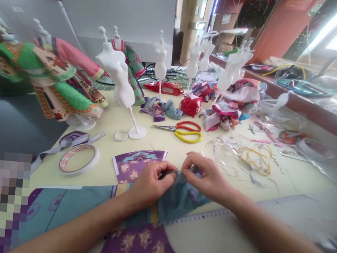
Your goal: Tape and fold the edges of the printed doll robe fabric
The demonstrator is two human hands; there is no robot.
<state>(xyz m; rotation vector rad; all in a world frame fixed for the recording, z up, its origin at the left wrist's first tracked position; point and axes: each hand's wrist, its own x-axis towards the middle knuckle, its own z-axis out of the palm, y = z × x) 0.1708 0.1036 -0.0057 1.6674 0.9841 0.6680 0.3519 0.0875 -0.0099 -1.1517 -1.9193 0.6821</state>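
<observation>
Both my hands pinch the upper edge of a teal fabric piece (176, 202) with purple and yellow bands. My left hand (154, 184) holds the edge between thumb and fingers. Close beside it on the right, my right hand (204, 177) grips the same edge, its fingertips nearly touching the left ones. The teal cloth stretches left under my left forearm. Behind my left hand lies a purple floral fabric piece (132, 166) with white strips along its edges. A purple floral panel (143, 244) hangs nearest me. A clear ruler (216, 214) lies partly under the cloth and my right arm.
Red-and-yellow scissors (188, 131) lie beyond my hands. A white mini dress form (118, 75) stands behind, with a tape roll (78, 159) to its left. Dressed forms (43, 72) stand far left. Cords (254, 157) and plastic bags (276, 108) lie right; bundled fabric (191, 105) sits at the back.
</observation>
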